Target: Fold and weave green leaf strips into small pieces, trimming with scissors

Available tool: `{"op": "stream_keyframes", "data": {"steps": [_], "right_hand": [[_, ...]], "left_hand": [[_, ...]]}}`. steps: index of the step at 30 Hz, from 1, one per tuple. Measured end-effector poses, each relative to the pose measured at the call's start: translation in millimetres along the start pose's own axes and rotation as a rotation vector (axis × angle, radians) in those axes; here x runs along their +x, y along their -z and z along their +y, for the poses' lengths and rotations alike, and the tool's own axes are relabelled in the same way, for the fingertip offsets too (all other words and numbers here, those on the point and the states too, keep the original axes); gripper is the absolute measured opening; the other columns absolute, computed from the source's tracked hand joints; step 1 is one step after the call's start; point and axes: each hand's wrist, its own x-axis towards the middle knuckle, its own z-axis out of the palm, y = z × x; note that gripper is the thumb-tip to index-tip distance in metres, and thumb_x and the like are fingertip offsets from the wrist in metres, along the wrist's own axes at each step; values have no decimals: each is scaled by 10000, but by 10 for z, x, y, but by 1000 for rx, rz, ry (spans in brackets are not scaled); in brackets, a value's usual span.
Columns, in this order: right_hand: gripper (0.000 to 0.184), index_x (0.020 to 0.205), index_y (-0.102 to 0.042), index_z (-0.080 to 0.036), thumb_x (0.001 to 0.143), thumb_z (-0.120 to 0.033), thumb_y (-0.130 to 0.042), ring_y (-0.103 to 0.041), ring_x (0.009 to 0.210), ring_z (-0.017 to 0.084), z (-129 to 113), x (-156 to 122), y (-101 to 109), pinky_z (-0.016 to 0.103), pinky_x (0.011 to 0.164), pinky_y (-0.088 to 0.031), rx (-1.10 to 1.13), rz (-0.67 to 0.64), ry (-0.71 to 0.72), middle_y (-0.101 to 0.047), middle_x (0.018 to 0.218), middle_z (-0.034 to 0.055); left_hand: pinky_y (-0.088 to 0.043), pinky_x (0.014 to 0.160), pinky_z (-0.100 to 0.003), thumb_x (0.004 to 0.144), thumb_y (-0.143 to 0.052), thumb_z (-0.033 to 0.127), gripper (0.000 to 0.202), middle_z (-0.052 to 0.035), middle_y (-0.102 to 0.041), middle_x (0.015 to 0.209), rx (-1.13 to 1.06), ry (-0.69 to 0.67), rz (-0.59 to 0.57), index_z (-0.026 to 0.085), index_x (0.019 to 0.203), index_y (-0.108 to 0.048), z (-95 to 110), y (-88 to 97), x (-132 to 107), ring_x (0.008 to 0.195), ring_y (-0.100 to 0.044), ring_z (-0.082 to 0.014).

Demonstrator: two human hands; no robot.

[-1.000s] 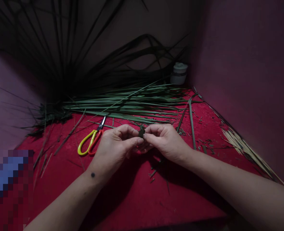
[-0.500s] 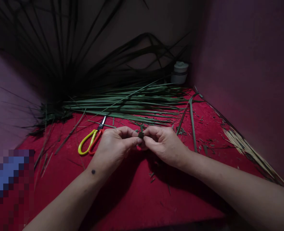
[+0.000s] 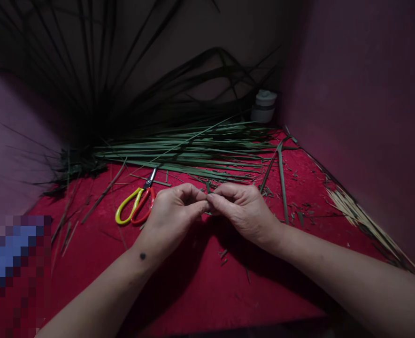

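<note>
My left hand [image 3: 174, 213] and my right hand [image 3: 244, 209] meet fingertip to fingertip above the red surface. Both are closed in a pinch on a small dark green leaf strip [image 3: 208, 187]. Only a short end of it shows above the fingers; the thumbs hide the rest. Just left of my left hand lie scissors [image 3: 134, 206] with one yellow and one red handle loop, blades pointing away from me. Behind the hands a layer of long green leaf strips [image 3: 179, 148] is spread across the surface.
Leaf scraps [image 3: 301, 216] are scattered at the right. Pale thin sticks [image 3: 351, 211] lie along the right wall, and a split stalk [image 3: 282, 183] lies nearer the hands. A white lidded jar [image 3: 264, 107] stands at the back. Dark fronds [image 3: 95, 103] rise at back left.
My thumbs have closed in over the leaf piece, so its dark folded part no longer shows. My left hand has shifted slightly right, uncovering more of the red scissor handle.
</note>
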Motion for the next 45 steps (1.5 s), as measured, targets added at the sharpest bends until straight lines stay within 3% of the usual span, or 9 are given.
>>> {"op": "stream_keyframes", "data": {"steps": [6, 10, 16, 24, 30, 36, 45], "right_hand": [[201, 642, -619, -159, 795, -267, -547, -453, 583, 84, -70, 97, 104, 204, 579, -368, 145, 65, -27, -515, 589, -30], [208, 608, -609, -159, 788, -249, -558, -470, 610, 86, -97, 136, 141, 206, 603, -367, 187, 56, 10, -533, 610, -25], [193, 622, -616, -143, 774, -255, -577, -449, 584, 83, -95, 121, 115, 217, 584, -355, 211, 39, -22, -524, 590, -27], [233, 586, -596, -139, 779, -265, -572, -419, 566, 78, -69, 98, 99, 216, 546, -336, 258, 100, -39, -514, 564, -23], [218, 601, -605, -139, 782, -254, -568, -413, 549, 71, -122, 76, 72, 209, 525, -327, 172, 153, -42, -498, 559, -31], [222, 591, -598, -144, 790, -234, -556, -428, 567, 77, -135, 77, 82, 210, 536, -336, 108, 155, 23, -489, 569, -29], [217, 613, -616, -135, 791, -249, -563, -449, 585, 77, -141, 82, 103, 204, 569, -366, 185, 88, -28, -539, 588, -18]], "left_hand": [[-346, 372, -156, 658, -704, 313, 281, 30, -581, 615, -161, 91, -186, 164, 868, -593, -31, 126, 36, 402, -450, -46], [-334, 348, -159, 716, -644, 385, 263, 3, -559, 560, -285, 185, -350, 127, 723, -597, -52, 132, 49, 398, -438, -53], [-310, 327, -168, 672, -681, 283, 212, 13, -545, 440, -310, 183, -269, 132, 580, -563, -122, 64, 78, 337, -404, -59], [-315, 349, -193, 665, -673, 264, 183, 19, -533, 428, -275, 151, -200, 147, 599, -548, -110, 16, 48, 344, -413, -80], [-316, 372, -198, 682, -652, 259, 213, 32, -491, 418, -194, 88, -164, 156, 573, -502, -59, 9, 10, 360, -429, -89], [-318, 385, -195, 716, -619, 279, 212, 27, -498, 429, -198, 73, -177, 153, 588, -507, -89, -11, 6, 370, -432, -85], [-339, 403, -194, 706, -645, 311, 206, 12, -547, 496, -231, 90, -239, 140, 632, -558, -108, 15, 39, 406, -446, -78]]}}
